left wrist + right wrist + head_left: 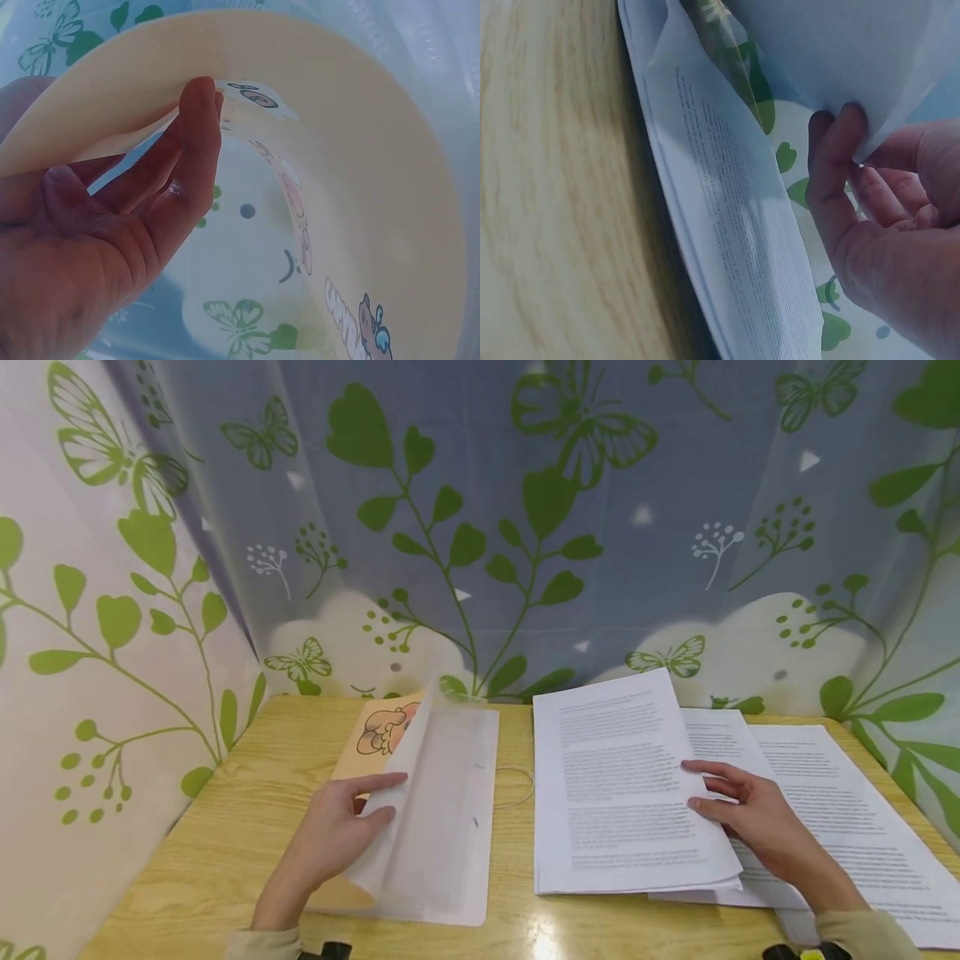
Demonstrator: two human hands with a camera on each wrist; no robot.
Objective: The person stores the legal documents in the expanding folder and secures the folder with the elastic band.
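fingers grip a peach-covered cartoon folder, left, and white printed sheets, right.

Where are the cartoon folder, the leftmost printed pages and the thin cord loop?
Cartoon folder [446,839]: head view, on its pale right-hand panel.
Leftmost printed pages [622,793]: head view, middle of the top page.
Thin cord loop [533,786]: head view, on its right-hand bend.

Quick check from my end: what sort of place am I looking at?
Probably a curtained-off desk or study space: printed sheets lie on a wood-grain table, with butterfly-patterned curtains hanging behind and beside it.
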